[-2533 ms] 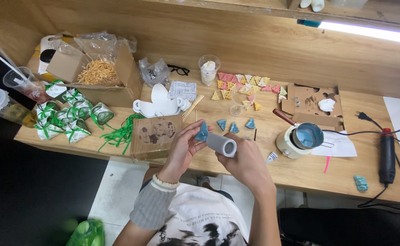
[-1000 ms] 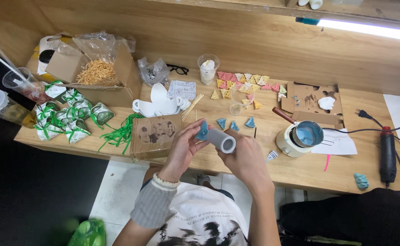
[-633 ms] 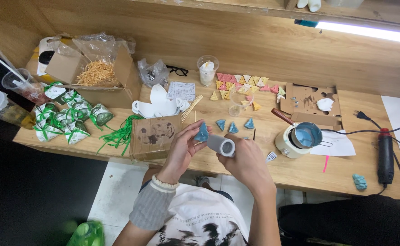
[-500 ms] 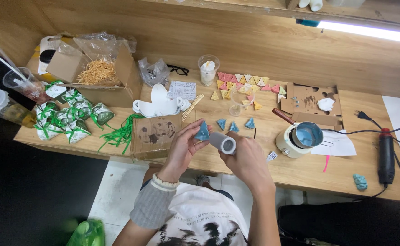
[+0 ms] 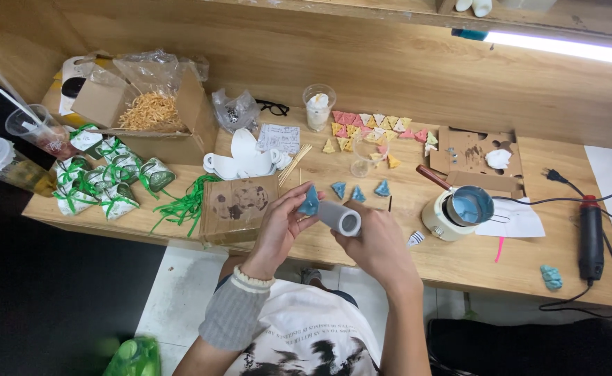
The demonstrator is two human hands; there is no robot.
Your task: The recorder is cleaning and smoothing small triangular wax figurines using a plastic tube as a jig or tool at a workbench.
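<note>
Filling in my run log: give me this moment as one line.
left hand: pinches blue triangular piece | right hand: holds white tube | piece against tube end | above wooden table edge

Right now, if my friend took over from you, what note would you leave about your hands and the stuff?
Left hand pinches a small blue triangle piece against the grey tube.
Right hand grips that tube from below, above the table edge.
Three more blue triangles lie on the table just behind.
The little pot of blue liquid sits to the right.
Done: one triangle at the tube. Left: the three on the table.
</note>
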